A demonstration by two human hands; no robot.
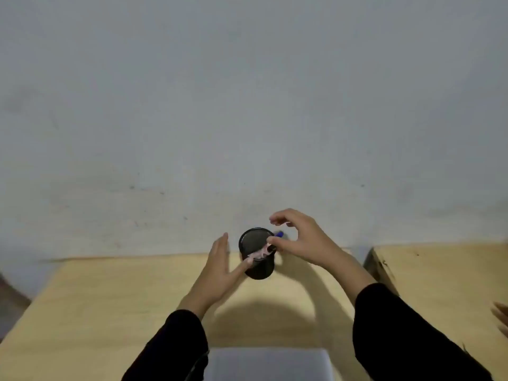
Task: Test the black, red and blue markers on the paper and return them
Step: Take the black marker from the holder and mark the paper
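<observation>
A black round pen holder (259, 269) stands at the far edge of the wooden table (110, 312), against the wall. A pale pinkish marker (258, 253) lies slanted across its rim, and a blue marker end (279, 233) pokes out at the rim's right side. My left hand (220, 268) is flat and open just left of the holder, thumb touching its side. My right hand (302, 240) curves over the holder's right rim, fingers apart, thumb tip by the marker ends. A white sheet of paper (269, 364) lies at the near edge between my sleeves.
A grey wall (247, 105) rises right behind the table. A second wooden surface (439, 270) stands to the right across a narrow gap. Part of another person's hand (501, 317) shows at the right edge.
</observation>
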